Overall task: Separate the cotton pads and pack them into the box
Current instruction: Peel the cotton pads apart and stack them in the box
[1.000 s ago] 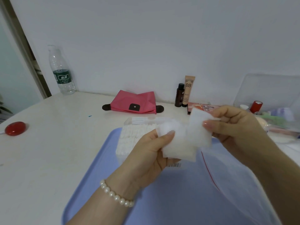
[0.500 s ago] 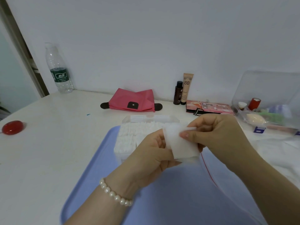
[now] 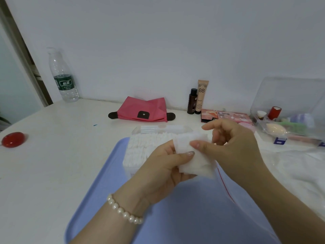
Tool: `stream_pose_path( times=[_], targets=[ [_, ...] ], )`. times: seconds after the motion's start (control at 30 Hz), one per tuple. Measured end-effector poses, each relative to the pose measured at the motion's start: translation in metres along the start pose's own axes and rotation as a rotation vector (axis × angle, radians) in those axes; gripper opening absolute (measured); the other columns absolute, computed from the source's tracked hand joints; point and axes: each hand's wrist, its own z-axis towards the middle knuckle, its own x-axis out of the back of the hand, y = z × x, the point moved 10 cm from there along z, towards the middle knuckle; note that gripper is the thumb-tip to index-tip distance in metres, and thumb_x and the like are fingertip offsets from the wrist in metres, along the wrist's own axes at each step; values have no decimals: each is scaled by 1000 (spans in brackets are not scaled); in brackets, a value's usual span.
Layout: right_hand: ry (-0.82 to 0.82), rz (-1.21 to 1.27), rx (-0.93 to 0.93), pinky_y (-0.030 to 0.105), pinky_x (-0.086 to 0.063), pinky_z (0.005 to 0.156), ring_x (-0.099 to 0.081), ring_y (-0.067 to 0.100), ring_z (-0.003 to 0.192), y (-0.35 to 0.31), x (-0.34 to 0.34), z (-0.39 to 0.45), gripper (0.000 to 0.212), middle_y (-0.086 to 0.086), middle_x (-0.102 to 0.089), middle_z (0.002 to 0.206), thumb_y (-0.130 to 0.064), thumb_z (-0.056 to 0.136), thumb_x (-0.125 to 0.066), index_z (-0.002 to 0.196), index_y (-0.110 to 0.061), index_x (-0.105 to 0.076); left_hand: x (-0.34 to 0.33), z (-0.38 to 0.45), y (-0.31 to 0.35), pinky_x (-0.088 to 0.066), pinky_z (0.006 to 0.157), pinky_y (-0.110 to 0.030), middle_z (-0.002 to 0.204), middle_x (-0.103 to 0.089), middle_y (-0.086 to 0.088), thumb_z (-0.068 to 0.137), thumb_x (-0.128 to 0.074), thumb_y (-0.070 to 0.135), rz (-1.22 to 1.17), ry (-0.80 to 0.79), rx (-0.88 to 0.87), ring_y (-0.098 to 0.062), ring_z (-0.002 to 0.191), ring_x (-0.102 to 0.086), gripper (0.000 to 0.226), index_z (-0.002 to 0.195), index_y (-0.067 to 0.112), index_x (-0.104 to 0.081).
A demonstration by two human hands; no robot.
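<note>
Since half a second ago your two hands have stayed together over the tray, and your right thumb has slid further across the pads while your left thumb now lies on top of them. A second ago the right hand was holding one pad lifted off to the right; that pad is back against the stack.

Your left hand (image 3: 163,170) holds the cotton pads (image 3: 192,155) from below and the left, thumb pressed flat across the top and the other fingers curled beneath. Your right hand (image 3: 233,147) pinches the same pads from the right, thumb on the near face, index finger stretched out above the top edge, the remaining fingers bent behind. The pads are in the air, above the blue tray (image 3: 98,194) and just in front of the box (image 3: 149,143).

The box is clear, sits at the far end of the tray and already shows rows of white pads standing on edge. A clear plastic bag (image 3: 233,192) with a red strip lies on the tray under your right forearm. A pearl bracelet (image 3: 123,211) circles your left wrist.

On the bench (image 3: 52,164) behind, a pink pouch (image 3: 143,110) lies near the wall, with a dark small bottle (image 3: 192,101) and a BB tube (image 3: 201,96) standing beside each other to its right. A water bottle (image 3: 62,76) stands far left, a red round object (image 3: 13,139) lies at the left edge, and a clear organiser (image 3: 290,110) with small items sits far right.
</note>
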Motion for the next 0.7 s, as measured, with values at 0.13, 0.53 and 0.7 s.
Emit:
stream_pose_path(
  times=[0.13, 0.53, 0.7],
  targets=[
    [12, 42, 93, 20, -43, 57, -49, 9, 63, -5, 3, 1, 19, -2, -62, 71, -23, 63, -81, 67, -34, -66, 3, 0, 1, -46, 94, -49, 110, -67, -13, 78, -53, 7, 6, 15, 4, -28, 102, -63, 40, 117, 8, -60],
    [258, -305, 623, 15, -35, 71, -46, 14, 72, -36, 6, -21, 28, 7, -58, 69, -27, 75, -69, 60, -3, -65, 12, -1, -4, -41, 98, -55, 121, -63, -17, 86, -46, 38, -100, 141, 92, -29, 103, -61, 46, 121, 12, -59],
    [285, -369, 772, 18, -34, 72, -45, 16, 72, -46, 3, -32, 25, 10, -59, 69, -19, 76, -70, 59, -1, -66, 18, 0, -5, -45, 93, -54, 115, -66, -14, 98, -36, 31, -144, 176, 85, -28, 95, -63, 36, 116, 18, -64]
  ],
)
